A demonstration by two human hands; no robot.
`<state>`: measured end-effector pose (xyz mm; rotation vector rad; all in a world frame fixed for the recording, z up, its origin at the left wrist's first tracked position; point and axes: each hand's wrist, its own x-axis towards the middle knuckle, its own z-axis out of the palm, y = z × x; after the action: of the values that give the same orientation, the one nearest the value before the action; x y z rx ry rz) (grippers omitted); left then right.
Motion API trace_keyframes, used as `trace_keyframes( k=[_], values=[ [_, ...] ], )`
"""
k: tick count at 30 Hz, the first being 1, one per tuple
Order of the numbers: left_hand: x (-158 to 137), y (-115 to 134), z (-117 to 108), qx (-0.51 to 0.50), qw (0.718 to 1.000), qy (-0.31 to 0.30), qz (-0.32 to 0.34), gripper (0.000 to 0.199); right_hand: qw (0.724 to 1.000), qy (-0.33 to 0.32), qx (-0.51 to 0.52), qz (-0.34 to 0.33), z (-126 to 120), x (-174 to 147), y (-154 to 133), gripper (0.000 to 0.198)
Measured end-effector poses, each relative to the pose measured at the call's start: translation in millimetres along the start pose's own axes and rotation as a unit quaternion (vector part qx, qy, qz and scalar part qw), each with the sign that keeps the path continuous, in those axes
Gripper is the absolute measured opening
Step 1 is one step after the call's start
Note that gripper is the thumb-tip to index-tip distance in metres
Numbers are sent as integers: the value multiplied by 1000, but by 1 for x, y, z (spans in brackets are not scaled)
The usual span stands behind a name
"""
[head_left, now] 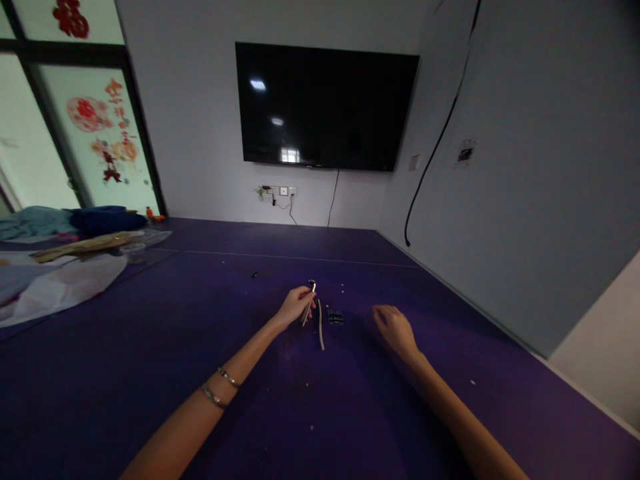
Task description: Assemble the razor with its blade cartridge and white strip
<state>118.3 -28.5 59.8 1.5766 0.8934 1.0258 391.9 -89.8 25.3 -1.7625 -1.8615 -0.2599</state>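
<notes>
My left hand (296, 307) is closed in a pinch around a thin pale strip (307, 312) with a dark piece at its upper end. It stays a little above the purple table. Just right of this hand, a similar pale strip (321, 327) with a dark upper tip lies lengthwise on the tabletop. Beside that rests a small dark circuit board (336, 317). My right hand (395, 327) is low over the table to the right of the board, apart from it. Its fingers are loosely bent, and nothing shows in them.
The purple table (150, 373) extends toward the wall. Translucent plastic sheeting (75, 290), folded dark blue cloth (107, 219) and a clear cup (133, 252) lie at the left. Small bits dot the surface, including a dark piece (255, 274). A black cable (425, 170) hangs at right.
</notes>
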Motion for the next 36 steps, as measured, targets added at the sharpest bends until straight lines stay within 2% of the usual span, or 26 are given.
trace_keyframes(
  k=[1,3,6,10,14,19,24,27,31,33,36],
  values=[
    [0,2,0,-1,1000,2,4,21,1000,-15,8,7,-4,0,-15,36],
    [-1,5,-1,-3,1000,4,9,22,996,-88,4,8,-8,0,-48,37],
    [-6,8,-1,-2,1000,-2,14,25,983,-180,-4,-29,0,0,-94,33],
    [-14,12,-1,20,999,-11,23,26,981,-189,-46,-24,18,3,-131,37],
    [-18,18,-1,34,999,-11,31,26,977,-198,-77,6,28,9,-143,40],
    [-16,18,-2,39,998,-12,44,26,974,-208,-85,0,29,10,-144,36],
    [-12,12,-5,21,998,4,56,26,984,-168,-63,6,8,19,-120,37],
    [-11,11,-7,15,997,12,75,25,990,-136,32,16,-12,29,-93,37],
    [-11,12,-9,28,995,15,95,22,973,-75,218,-4,-38,39,-62,34],
    [-11,13,-9,25,995,18,92,23,967,-50,250,-30,-53,42,-53,33],
    [-14,19,-8,8,996,13,86,25,954,-55,287,-65,-72,42,-50,32]
  ],
)
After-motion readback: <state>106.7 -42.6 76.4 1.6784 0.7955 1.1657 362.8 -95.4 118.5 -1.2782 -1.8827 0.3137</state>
